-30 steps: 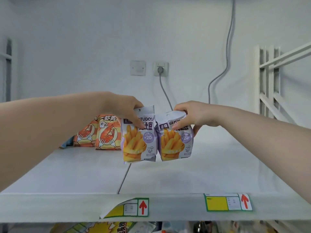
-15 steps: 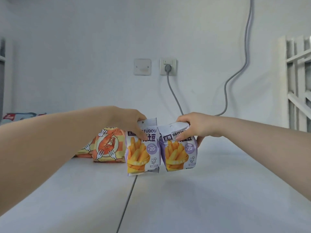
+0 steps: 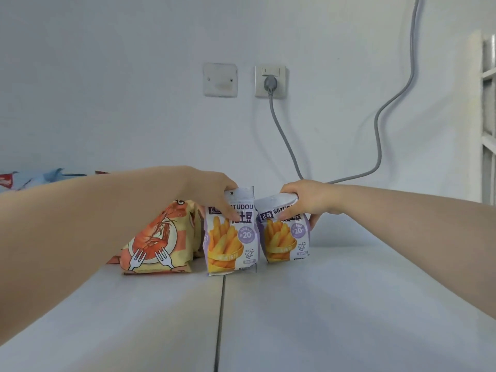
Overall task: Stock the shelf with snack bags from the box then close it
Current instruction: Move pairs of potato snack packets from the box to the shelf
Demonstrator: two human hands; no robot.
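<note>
The left fries bag (image 3: 230, 242) is pinched at its top by the left hand (image 3: 212, 189), the fingers (image 3: 229, 210) being curled down over its front from 12 o'clock, and it is held upright with its bottom seam on the white shelf (image 3: 335, 304). Just beside it at 3 o'clock, the right fries bag (image 3: 284, 237) is gripped by the right hand (image 3: 308, 200), whose fingers (image 3: 288, 210) are wrapped over the crumpled top, one fingertip being seen past the bag's 3 o'clock edge. An orange shrimp bag (image 3: 158, 237) is stood close at 9 o'clock of the left fries bag.
</note>
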